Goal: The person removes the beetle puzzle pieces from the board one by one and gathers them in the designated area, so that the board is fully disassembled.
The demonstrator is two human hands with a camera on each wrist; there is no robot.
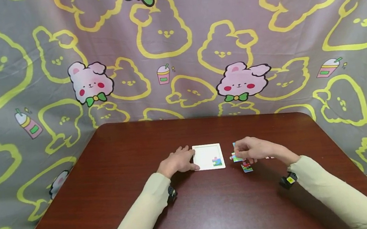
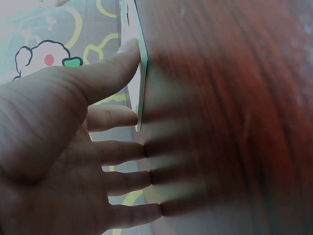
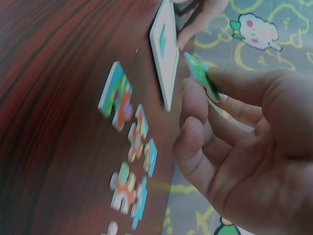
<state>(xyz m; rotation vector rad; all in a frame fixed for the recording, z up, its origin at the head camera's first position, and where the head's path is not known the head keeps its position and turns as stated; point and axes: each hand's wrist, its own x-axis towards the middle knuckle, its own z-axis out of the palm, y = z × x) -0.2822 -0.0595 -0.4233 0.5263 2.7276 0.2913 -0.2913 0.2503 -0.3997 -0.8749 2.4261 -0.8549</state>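
A square white puzzle tray (image 1: 204,157) lies on the table, with one jigsaw piece (image 1: 217,162) in its near right corner. My left hand (image 1: 178,161) is at the tray's left side, thumb on the tray's edge and fingers extended, as the left wrist view shows. Between thumb and fingers, my right hand (image 1: 254,148) pinches a green and blue jigsaw piece (image 3: 199,73), held above the table just right of the tray. Under and around that hand lie several loose pieces, among them a red, green and blue piece (image 1: 247,167); the hand partly covers them in the head view.
The dark red-brown wooden table (image 1: 203,212) carries the tray and pieces. A grey curtain (image 1: 166,39) with cartoon bears and rabbits hangs behind and beside it. In the right wrist view, more loose pieces (image 3: 124,188) lie scattered in a line.
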